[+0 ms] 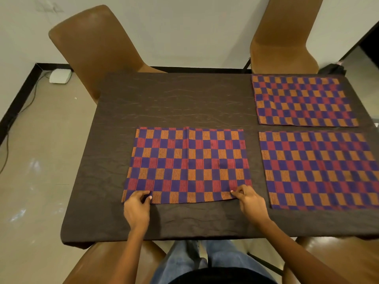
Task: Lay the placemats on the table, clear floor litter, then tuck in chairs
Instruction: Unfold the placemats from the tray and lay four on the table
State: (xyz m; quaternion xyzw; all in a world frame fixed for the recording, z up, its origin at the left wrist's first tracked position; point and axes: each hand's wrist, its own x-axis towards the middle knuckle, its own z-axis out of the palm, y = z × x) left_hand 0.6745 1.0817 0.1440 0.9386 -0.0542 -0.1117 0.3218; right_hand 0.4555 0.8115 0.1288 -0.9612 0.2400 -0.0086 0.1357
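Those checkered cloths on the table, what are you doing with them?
A person is setting out placemats on a table covered with a dark cloth. The left hand and the right hand each pinch a near corner of the near left placemat, which lies flat. Two more placemats already lie on the right side, the far right placemat and the near right placemat. The far left spot has no placemat yet. Brown chairs stand around the table.

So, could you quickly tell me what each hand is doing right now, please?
Left hand: pinching the near-left corner of the placemat.
Right hand: pinching its near-right corner.
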